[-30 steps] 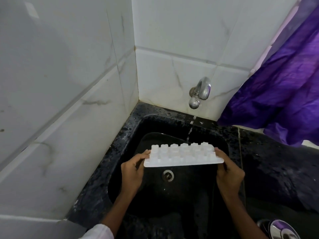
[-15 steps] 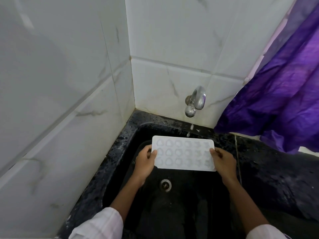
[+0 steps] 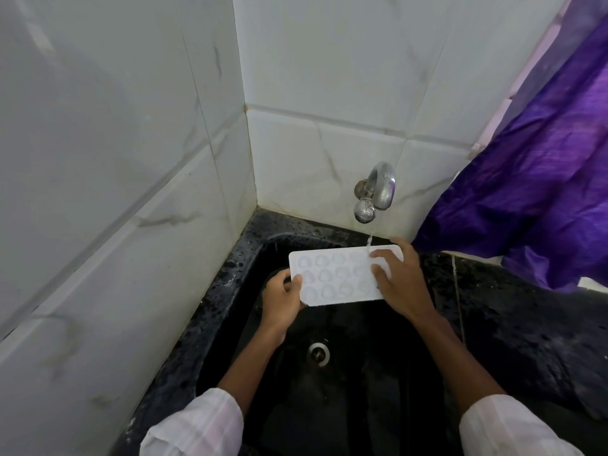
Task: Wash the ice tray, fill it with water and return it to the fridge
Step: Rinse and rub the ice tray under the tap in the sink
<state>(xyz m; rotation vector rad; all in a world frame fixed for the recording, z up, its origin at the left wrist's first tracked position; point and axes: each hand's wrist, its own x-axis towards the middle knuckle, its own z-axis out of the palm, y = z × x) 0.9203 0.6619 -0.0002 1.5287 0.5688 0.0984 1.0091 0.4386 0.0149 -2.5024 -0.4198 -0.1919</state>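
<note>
Holding the white ice tray (image 3: 332, 278) flat just below the tap (image 3: 375, 195), cavities facing up, over the black sink (image 3: 230, 324). Gripping its short end down-left of the tap with the left hand (image 3: 279, 304), thumb curled over the top edge. Laying the right hand (image 3: 403, 284) across the end directly under the tap, fingers spread on the top face and pressing rather than clasping, as far as showing. Catching a thin stream of water (image 3: 369, 243) at the far edge, right beside those fingers.

Probably washing, not yet filling. Risking a slip: trusting a wet, smooth tray to one real grip, with pressing from the other side levering it down toward the drain (image 3: 318, 353) well below the tap. Risking splash too: letting the stream strike the flat rim instead of a cavity, sending water past the sink toward the purple cloth (image 3: 533, 199) hanging just right of the tap. Rinsing unevenly as well, leaving the cavities farthest left of the tap outside the stream. Possibly wetting the white sleeves (image 3: 194, 426), well below the tap, if leaning in further.
</note>
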